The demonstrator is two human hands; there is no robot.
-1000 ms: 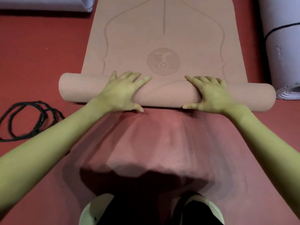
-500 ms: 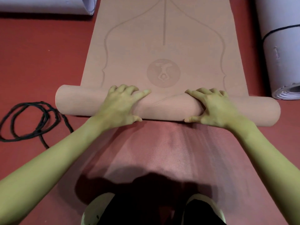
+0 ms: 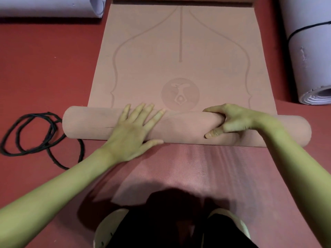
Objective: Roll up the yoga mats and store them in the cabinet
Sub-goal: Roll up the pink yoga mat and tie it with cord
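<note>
Head view, grip first. I see the left hand [image 3: 133, 135] lying flat on the half-rolled dusty-pink yoga mat [image 3: 180, 56], fingers straight and spread over the top of the roll, thumb along its near side: pressing, not grasping, I judge to keep the roll from springing back. The right hand [image 3: 231, 120] curls over the roll right of centre, fingers hooked over the far side and thumb tucked under the near face, clasping it to tighten the wrap. The roll lies across mid-frame; the flat remainder with its embossed round emblem [image 3: 180, 94] runs to the top edge. A black coiled cord [image 3: 35, 135] lies at left on the red floor [image 3: 44, 59]. Pale rolled mats sit upper left [image 3: 50, 7] and right [image 3: 309, 56]. No cabinet in view.
</note>
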